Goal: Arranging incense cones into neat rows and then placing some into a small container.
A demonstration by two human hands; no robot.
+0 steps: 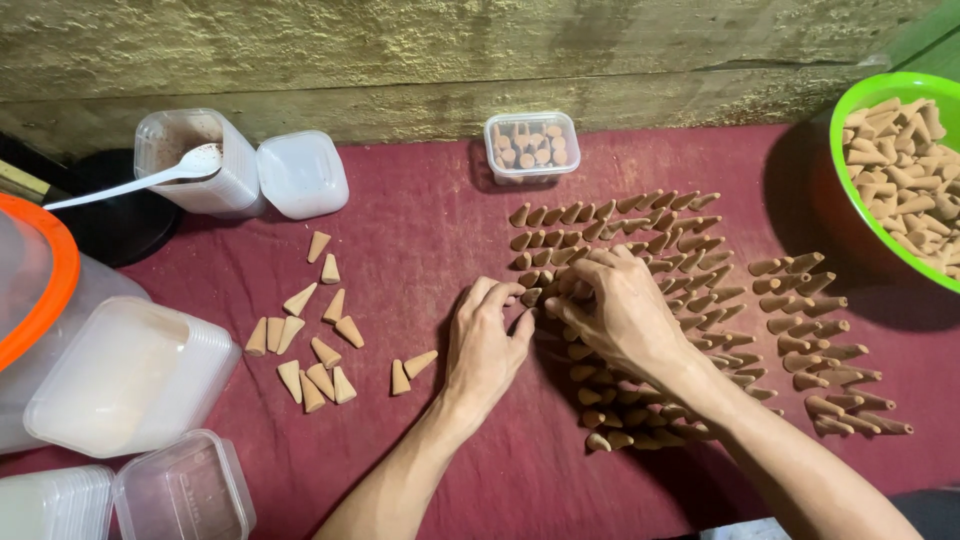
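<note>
Head view: left hand (487,345) palm down on the dark red cloth mat (420,230), fingers curled, tips touching a small brown clay-coloured cone (531,297); whether it is pinched cannot be told. Right hand (620,310) lies over the block of upright brown cones in rows (640,240), fingertips bent among them, grasp unclear. Loose pale cones (315,335) at 9 o'clock; green plastic bowl (850,190) of cones at 2 o'clock.

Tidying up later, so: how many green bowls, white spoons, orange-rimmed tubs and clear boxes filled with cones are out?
Green bowl: 1
White spoon: 1
Orange-rimmed tub: 1
Clear box filled with cones: 1
Total: 4
</note>
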